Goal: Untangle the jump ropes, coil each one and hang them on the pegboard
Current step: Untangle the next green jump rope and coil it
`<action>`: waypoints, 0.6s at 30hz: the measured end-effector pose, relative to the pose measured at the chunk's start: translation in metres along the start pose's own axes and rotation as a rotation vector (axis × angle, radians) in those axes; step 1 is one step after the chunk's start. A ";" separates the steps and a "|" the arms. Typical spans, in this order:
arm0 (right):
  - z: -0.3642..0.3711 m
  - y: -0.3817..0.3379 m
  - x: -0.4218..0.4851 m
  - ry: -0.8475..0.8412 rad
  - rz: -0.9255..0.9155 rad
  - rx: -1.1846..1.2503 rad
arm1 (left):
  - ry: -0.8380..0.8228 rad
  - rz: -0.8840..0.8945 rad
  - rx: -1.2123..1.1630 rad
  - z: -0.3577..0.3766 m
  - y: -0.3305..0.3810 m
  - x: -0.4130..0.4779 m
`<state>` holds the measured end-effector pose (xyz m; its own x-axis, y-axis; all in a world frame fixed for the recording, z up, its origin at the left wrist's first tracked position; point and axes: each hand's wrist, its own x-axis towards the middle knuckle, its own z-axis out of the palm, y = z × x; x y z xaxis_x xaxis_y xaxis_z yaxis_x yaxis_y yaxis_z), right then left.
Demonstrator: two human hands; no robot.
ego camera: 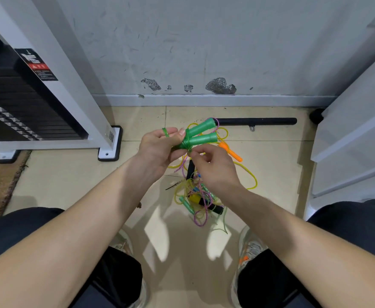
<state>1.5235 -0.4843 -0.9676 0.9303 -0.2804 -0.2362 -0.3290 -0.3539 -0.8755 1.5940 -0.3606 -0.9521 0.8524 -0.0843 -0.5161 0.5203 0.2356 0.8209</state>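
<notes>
My left hand [157, 144] holds a green jump rope's two handles [201, 134] side by side, with green cord wound around their bases and a loop of it over my fingertip. My right hand [208, 164] pinches the green cord just below the handles. On the floor beneath lies a tangle of ropes [201, 196]: yellow and purple cords, a teal handle, a yellow piece and black handles. An orange handle [231, 151] pokes out to the right of my right hand. No pegboard is in view.
A black bar [257, 121] lies along the wall base. A white machine frame with a black weight stack [26, 107] stands at the left. White shelving [355, 141] rises on the right. My knees and shoes [250, 247] frame the tiled floor.
</notes>
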 end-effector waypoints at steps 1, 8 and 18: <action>-0.001 0.000 0.000 -0.009 -0.002 0.006 | -0.023 -0.037 -0.004 -0.002 0.002 0.000; -0.014 0.000 0.006 -0.071 0.006 -0.030 | -0.102 -0.098 0.055 -0.007 0.016 -0.005; -0.055 0.005 0.031 -0.284 -0.036 -0.017 | -0.345 0.235 0.751 -0.014 0.020 -0.010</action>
<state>1.5411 -0.5440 -0.9562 0.9488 -0.0067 -0.3157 -0.2950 -0.3750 -0.8788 1.5956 -0.3413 -0.9342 0.8473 -0.4320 -0.3089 0.1212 -0.4090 0.9044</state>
